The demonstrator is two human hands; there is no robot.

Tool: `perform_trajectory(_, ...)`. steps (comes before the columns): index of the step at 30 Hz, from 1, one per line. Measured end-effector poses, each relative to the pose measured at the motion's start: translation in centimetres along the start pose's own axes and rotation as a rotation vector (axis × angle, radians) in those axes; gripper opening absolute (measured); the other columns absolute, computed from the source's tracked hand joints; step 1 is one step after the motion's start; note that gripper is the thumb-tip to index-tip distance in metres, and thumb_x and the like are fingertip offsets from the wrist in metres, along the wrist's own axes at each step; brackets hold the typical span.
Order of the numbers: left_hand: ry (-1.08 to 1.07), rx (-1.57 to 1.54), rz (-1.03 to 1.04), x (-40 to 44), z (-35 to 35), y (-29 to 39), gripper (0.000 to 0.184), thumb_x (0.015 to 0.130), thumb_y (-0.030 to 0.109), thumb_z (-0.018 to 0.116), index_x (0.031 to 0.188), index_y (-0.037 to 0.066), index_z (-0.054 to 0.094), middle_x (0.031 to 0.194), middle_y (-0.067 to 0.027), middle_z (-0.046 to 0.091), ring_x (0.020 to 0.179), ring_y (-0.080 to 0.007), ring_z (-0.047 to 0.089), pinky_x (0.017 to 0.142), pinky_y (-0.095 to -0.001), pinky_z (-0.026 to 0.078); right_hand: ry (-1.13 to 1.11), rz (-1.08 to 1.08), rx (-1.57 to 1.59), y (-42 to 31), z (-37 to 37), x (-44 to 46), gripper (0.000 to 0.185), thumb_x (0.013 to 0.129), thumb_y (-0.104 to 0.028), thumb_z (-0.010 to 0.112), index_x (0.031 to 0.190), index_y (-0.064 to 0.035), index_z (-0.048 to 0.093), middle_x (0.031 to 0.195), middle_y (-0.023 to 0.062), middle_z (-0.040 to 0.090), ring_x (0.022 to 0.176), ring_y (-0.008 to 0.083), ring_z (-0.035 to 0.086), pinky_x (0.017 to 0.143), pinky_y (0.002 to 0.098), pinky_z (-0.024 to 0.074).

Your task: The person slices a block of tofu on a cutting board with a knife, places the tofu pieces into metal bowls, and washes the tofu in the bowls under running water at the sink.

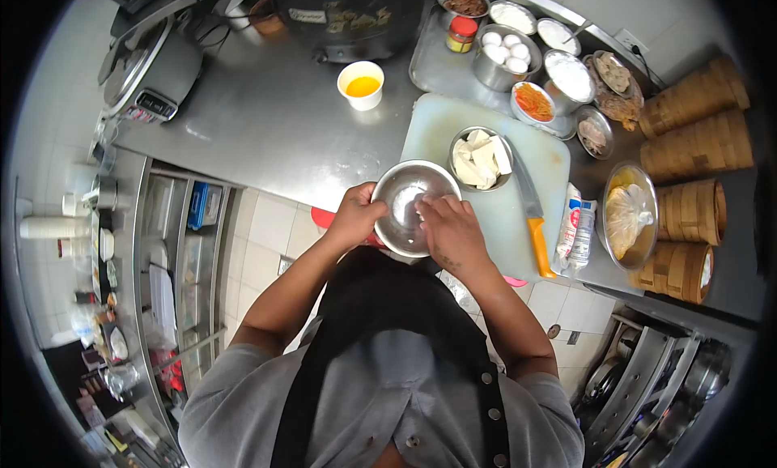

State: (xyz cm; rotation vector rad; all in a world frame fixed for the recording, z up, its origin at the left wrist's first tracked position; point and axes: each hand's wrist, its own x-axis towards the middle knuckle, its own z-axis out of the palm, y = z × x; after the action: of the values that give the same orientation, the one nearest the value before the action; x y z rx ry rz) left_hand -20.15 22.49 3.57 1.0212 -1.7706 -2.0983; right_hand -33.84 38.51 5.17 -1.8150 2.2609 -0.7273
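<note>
My left hand (359, 214) grips the left rim of a shiny steel bowl (401, 189), thumb over the edge, close to my apron. My right hand (450, 225) reaches over the bowl's right side with its fingers bent down inside. A small white bit shows at the fingertips, too small to name, and another speck lies low in the bowl. Just beyond the right hand, a smaller steel bowl (458, 181) of white tofu-like pieces (481, 158) sits on a white cutting board (433, 128). A knife with an orange handle (540, 245) lies beside it.
A white cup (370, 102) of yellow liquid stands near a black cooker (348, 23). At back right, a metal tray (429, 63) carries eggs (503, 53), shredded carrot (533, 102) and bowls of white powder. Bamboo steamers (696, 144) and a bowl with a bagged yellow food (628, 217) stand right.
</note>
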Motion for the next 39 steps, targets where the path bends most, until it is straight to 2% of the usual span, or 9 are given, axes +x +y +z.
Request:
perform_trajectory(2,-0.040,-0.017,0.058,1.0,-0.6,1.6,0.032,0.076,-0.002,0.052,0.105,-0.004,0.063,0.092,-0.0048,0.068,0.083,-0.0117,0.062,0.079,-0.0268,0.050,0.072,0.008,-0.019,-0.3,-1.2,1.0,0.031,0.078,-0.004,0.067,0.109,-0.0055,0.066,0.117,0.0087,0.062,0.106,0.0265,0.056,0.090,0.0394,0.0422)
perform_trajectory(8,-0.241,0.377,0.567,7.2,1.2,10.5,0.017,0.079,0.011,0.058,0.089,-0.002,0.061,0.072,-0.0094,0.058,0.066,-0.0154,0.056,0.061,-0.0350,0.045,0.404,0.122,-0.157,-0.6,-7.8,4.4,0.039,0.079,0.000,0.059,0.117,-0.0060,0.063,0.123,0.0113,0.059,0.114,0.0302,0.053,0.095,0.0418,0.0413)
perform_trajectory(14,-0.401,0.543,0.715,11.8,5.4,16.7,0.020,0.080,0.014,0.059,0.094,0.000,0.062,0.066,-0.0084,0.055,0.065,-0.0151,0.054,0.058,-0.0333,0.043,0.457,0.149,-0.359,3.0,-6.7,7.8,0.044,0.079,0.006,0.051,0.122,0.0016,0.058,0.127,0.0175,0.056,0.120,0.0343,0.051,0.104,0.0440,0.0402)
perform_trajectory(23,-0.424,0.806,1.203,13.7,7.2,14.0,0.013,0.081,0.013,0.059,0.083,0.001,0.055,0.081,-0.0210,0.063,0.072,-0.0395,0.062,0.063,-0.0462,0.048,0.472,0.485,-0.213,2.9,-4.5,5.9,0.031,0.085,-0.001,0.050,0.114,0.0013,0.058,0.109,0.0197,0.060,0.105,0.0375,0.056,0.091,0.0437,0.0462)
perform_trajectory(24,-0.448,0.811,1.215,13.4,7.3,14.0,0.012,0.081,0.013,0.059,0.083,0.001,0.055,0.081,-0.0209,0.063,0.073,-0.0401,0.062,0.064,-0.0474,0.048,0.691,0.312,-0.193,3.0,-3.7,6.2,0.025,0.086,-0.003,0.049,0.109,0.0004,0.059,0.101,0.0208,0.059,0.098,0.0390,0.056,0.087,0.0458,0.0458)
perform_trajectory(32,-0.354,0.764,1.299,12.9,6.5,15.2,0.012,0.081,0.012,0.057,0.086,0.001,0.057,0.083,-0.0238,0.063,0.074,-0.0409,0.062,0.066,-0.0481,0.051,0.623,0.488,-0.449,2.0,-1.3,4.5,0.009,0.078,-0.006,0.055,0.081,-0.0044,0.063,0.090,0.0133,0.060,0.087,0.0314,0.056,0.077,0.0415,0.0438)
perform_trajectory(35,-0.286,0.493,1.047,15.1,3.9,13.3,0.014,0.082,0.009,0.054,0.092,0.000,0.058,0.082,-0.0195,0.065,0.068,-0.0347,0.065,0.066,-0.0433,0.052,0.918,0.618,-0.293,1.5,-1.0,2.1,0.016,0.085,-0.016,0.059,0.085,-0.0015,0.066,0.086,0.0131,0.064,0.082,0.0343,0.059,0.075,0.0426,0.0475)
perform_trajectory(37,-0.215,0.198,0.917,16.3,1.5,10.5,0.019,0.083,0.005,0.050,0.099,0.000,0.060,0.081,-0.0118,0.066,0.067,-0.0253,0.066,0.057,-0.0357,0.054,0.827,0.958,-0.057,2.9,0.5,0.3,0.025,0.089,-0.023,0.059,0.085,0.0007,0.065,0.085,0.0120,0.065,0.075,0.0317,0.063,0.068,0.0399,0.0499)
perform_trajectory(39,-0.213,0.031,0.472,14.8,-1.6,8.4,0.025,0.084,0.004,0.049,0.106,-0.001,0.059,0.084,-0.0083,0.065,0.070,-0.0202,0.067,0.047,-0.0302,0.054,0.792,1.183,0.295,3.8,2.3,-0.7,0.033,0.092,-0.031,0.058,0.088,0.0017,0.064,0.084,0.0103,0.065,0.070,0.0273,0.065,0.063,0.0371,0.0515)
